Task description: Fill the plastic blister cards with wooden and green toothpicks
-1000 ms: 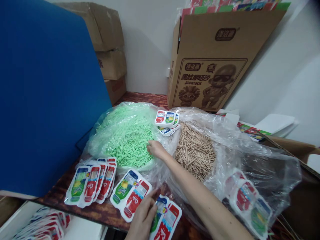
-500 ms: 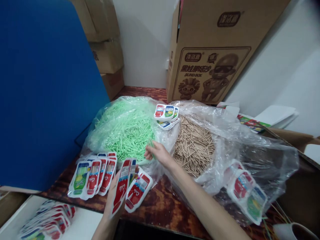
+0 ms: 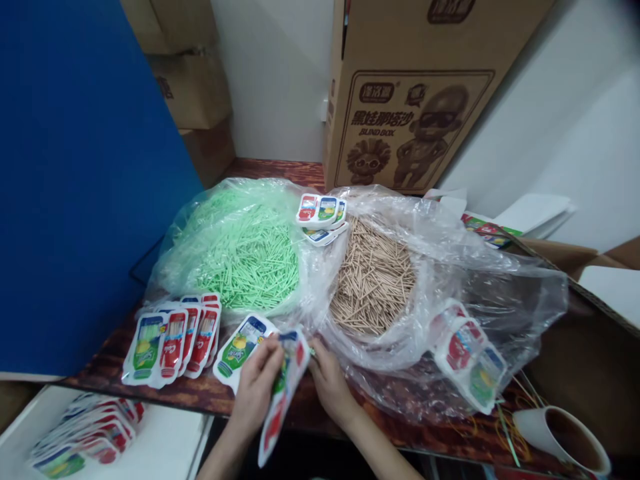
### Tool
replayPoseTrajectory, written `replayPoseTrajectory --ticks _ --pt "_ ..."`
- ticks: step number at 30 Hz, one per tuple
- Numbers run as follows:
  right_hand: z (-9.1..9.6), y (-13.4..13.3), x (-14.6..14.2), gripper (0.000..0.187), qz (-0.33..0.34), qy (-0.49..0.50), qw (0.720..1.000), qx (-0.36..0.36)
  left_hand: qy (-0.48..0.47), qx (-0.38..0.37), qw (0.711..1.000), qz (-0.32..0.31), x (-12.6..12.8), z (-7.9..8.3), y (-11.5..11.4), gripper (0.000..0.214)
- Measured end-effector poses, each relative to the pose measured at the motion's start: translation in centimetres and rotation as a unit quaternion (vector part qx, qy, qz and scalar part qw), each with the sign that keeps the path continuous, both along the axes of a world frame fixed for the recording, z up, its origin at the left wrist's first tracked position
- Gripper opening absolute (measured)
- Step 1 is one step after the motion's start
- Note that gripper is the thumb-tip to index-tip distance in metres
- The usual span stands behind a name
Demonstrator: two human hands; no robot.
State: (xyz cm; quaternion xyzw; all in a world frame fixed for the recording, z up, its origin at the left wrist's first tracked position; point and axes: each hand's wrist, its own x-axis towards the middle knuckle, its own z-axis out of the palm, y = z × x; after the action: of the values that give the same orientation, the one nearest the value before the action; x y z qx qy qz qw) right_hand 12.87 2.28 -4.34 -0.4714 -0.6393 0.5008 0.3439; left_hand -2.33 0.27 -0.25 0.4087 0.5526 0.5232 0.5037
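Observation:
My left hand [image 3: 255, 390] is closed on a bottle-shaped printed packet [image 3: 281, 393], held on edge over the table's front edge. My right hand [image 3: 329, 381] is pressed against the packet's other side, fingers pinched; what it holds is hidden. Another green-and-red packet [image 3: 239, 348] lies flat just left of my hands. A fan of filled packets [image 3: 170, 340] lies further left. Behind them a clear bag holds green sticks [image 3: 245, 257], and a second bag holds tan sticks [image 3: 373, 280].
A small stack of packets [image 3: 320, 215] rests between the bags, more packets [image 3: 467, 357] inside the right bag. A blue board [image 3: 75, 180] stands left, a printed cardboard box [image 3: 415, 100] behind, a white tray of packets [image 3: 85, 433] lower left, a cup [image 3: 565, 437] lower right.
My right hand has pulled back from the green sticks to the packet. My left hand picked the packet off the table and turned it on edge. The view has tilted down.

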Motion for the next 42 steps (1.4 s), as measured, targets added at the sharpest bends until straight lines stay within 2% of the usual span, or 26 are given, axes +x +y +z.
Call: replayPoseTrajectory --ticks 3,7,10,22,31,42 --pt "-0.5 -0.9 0.4 0.016 -0.059 -0.015 0.997 0.044 -0.084 -0.043 0.989 0.11 -1.8 0.5 0.6 0.027" --pt "-1.0 -1.4 0.4 0.016 -0.066 -0.014 0.996 0.053 -0.079 -0.065 0.981 0.166 -2.9 1.3 0.8 0.029" --pt "-1.0 -1.6 0.3 0.018 -0.069 0.014 0.996 0.048 -0.084 -0.072 0.975 0.192 -2.8 1.0 0.6 0.026" --pt "-2.1 -1.9 0.8 0.025 -0.072 0.069 0.994 0.037 -0.198 -0.077 0.959 0.186 -2.7 -1.0 0.5 0.04" --pt "-1.9 -1.9 0.8 0.024 -0.073 0.069 0.994 0.036 -0.214 -0.115 0.945 0.22 -2.3 0.5 0.8 0.049" --pt "-2.1 -1.8 0.8 0.024 -0.073 0.06 0.994 0.061 -0.212 -0.118 0.946 0.215 -2.1 -0.1 0.9 0.052"
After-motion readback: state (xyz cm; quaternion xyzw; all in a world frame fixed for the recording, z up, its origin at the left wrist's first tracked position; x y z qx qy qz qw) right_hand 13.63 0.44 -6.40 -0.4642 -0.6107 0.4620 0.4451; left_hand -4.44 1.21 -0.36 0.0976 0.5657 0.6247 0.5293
